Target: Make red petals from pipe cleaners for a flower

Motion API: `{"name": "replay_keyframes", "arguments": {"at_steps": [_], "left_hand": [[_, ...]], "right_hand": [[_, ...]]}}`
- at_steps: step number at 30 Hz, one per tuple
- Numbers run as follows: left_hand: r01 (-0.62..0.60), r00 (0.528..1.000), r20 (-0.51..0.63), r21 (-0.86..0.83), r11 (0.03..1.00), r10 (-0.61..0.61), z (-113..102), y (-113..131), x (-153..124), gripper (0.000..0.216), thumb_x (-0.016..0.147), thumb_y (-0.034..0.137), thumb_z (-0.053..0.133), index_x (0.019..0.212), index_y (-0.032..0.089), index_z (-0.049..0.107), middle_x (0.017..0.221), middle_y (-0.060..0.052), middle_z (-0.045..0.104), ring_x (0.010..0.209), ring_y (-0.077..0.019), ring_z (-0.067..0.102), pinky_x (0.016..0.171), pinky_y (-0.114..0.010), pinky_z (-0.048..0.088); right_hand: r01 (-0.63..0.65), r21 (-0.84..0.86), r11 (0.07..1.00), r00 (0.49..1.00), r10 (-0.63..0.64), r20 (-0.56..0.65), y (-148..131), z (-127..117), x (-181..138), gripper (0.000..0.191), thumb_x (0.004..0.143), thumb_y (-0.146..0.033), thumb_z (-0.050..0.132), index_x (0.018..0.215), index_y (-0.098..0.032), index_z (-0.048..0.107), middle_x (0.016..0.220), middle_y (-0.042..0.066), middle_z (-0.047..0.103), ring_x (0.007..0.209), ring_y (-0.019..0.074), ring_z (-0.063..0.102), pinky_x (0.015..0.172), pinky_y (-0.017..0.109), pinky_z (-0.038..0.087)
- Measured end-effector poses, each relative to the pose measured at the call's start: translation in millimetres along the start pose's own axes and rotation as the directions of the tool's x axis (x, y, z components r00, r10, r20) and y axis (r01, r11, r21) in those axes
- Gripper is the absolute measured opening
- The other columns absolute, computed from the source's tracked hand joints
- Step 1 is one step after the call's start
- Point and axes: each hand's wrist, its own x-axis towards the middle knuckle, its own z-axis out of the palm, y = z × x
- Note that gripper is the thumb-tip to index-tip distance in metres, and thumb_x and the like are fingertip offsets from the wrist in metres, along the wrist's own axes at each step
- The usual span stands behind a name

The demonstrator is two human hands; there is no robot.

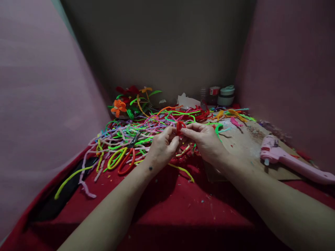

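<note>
Red piece (179, 127) | between both hands (162, 143) (209, 140) | fingertips partly hide it

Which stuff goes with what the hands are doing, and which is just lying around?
Seems to go with it:
red fuzzy piece, held by left hand and right hand
fuzzy stems
probably scissors, pink glue gun

Seems just lying around:
lidded cup
red-labelled jar
</note>
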Motion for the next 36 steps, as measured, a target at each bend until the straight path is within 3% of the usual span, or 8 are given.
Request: {"name": "replay_keyframes", "arguments": {"at_steps": [8,12,16,19,26,28,31,36], "left_hand": [[0.102,0.988,0.135,-0.188,0.977,-0.077,-0.6,6.0,1.4,0.016,0.08,0.019,0.043,0.094,0.015,0.051,0.06,0.002,0.057,0.043,-0.0125,0.059,0.035,-0.022,0.048],[0.122,0.981,0.174,-0.193,0.974,-0.089,-0.3,8.4,1.5,0.011,0.081,0.021,0.046,0.087,0.014,0.051,0.065,0.0,0.06,0.046,-0.0122,0.061,0.037,-0.022,0.049],[0.2,0.966,0.198,-0.147,0.969,-0.169,-1.4,10.4,2.1,0.005,0.08,0.018,0.046,0.081,0.015,0.049,0.057,0.003,0.058,0.043,-0.0116,0.06,0.037,-0.02,0.048],[0.255,0.951,0.201,-0.076,0.964,-0.235,-3.4,9.9,2.9,0.002,0.079,0.014,0.045,0.079,0.015,0.047,0.054,0.004,0.055,0.04,-0.0111,0.059,0.035,-0.018,0.045],[0.308,0.917,0.257,0.032,0.951,-0.306,-11.0,10.0,2.4,0.004,0.077,0.018,0.05,0.079,0.015,0.05,0.06,0.002,0.055,0.046,-0.0135,0.061,0.033,-0.018,0.043],[0.324,0.918,0.23,0.032,0.946,-0.322,-13.2,10.4,3.0,0.01,0.079,0.022,0.05,0.085,0.015,0.053,0.061,0.001,0.057,0.043,-0.0124,0.059,0.031,-0.016,0.038],[0.225,0.968,0.095,0.073,0.972,-0.232,-14.6,10.7,4.3,0.021,0.078,0.029,0.054,0.094,0.016,0.056,0.066,0.001,0.06,0.041,-0.0083,0.054,0.034,-0.016,0.036],[0.119,0.993,-0.018,0.208,0.971,-0.118,-11.9,12.5,4.1,0.015,0.069,0.027,0.063,0.075,0.014,0.063,0.058,0.003,0.054,0.048,-0.0066,0.047,0.045,-0.018,0.037]], "right_hand": [[-0.075,-0.027,0.997,0.997,0.074,-0.038,5.3,-2.0,-0.1,0.026,0.058,-0.03,0.073,0.054,-0.015,0.054,0.048,-0.002,0.055,0.042,0.0088,0.048,0.042,0.022,0.037],[-0.044,-0.016,0.999,0.997,0.043,-0.063,1.2,-2.9,0.9,0.027,0.054,-0.027,0.076,0.069,-0.015,0.058,0.058,-0.003,0.058,0.046,0.0081,0.049,0.043,0.021,0.038],[-0.061,-0.029,0.998,0.996,0.062,0.058,-7.3,-4.8,1.5,0.021,0.062,-0.03,0.07,0.074,-0.015,0.06,0.061,-0.002,0.058,0.047,0.0084,0.049,0.044,0.022,0.038],[-0.055,-0.1,0.994,0.998,0.054,-0.013,-11.3,-3.6,0.4,0.015,0.065,-0.026,0.066,0.062,-0.014,0.056,0.056,-0.002,0.055,0.048,0.008,0.048,0.047,0.022,0.038],[-0.056,-0.148,0.987,0.995,0.042,-0.093,-11.6,1.7,-3.3,0.013,0.066,-0.023,0.064,0.063,-0.015,0.055,0.056,-0.004,0.054,0.047,0.0067,0.046,0.048,0.022,0.038],[-0.043,-0.149,0.988,0.994,0.027,-0.105,-11.1,0.6,-2.8,0.014,0.065,-0.024,0.065,0.061,-0.015,0.054,0.054,-0.004,0.053,0.046,0.0068,0.045,0.045,0.021,0.036],[-0.023,-0.15,0.988,0.992,0.004,-0.128,-10.5,-1.3,-1.3,0.012,0.065,-0.025,0.064,0.063,-0.014,0.057,0.056,-0.002,0.056,0.048,0.0077,0.046,0.045,0.022,0.036],[-0.046,-0.15,0.988,0.993,0.028,-0.118,-6.4,-0.7,0.2,0.013,0.064,-0.025,0.065,0.064,-0.014,0.058,0.058,0.0,0.059,0.049,0.0083,0.048,0.046,0.022,0.038]]}}
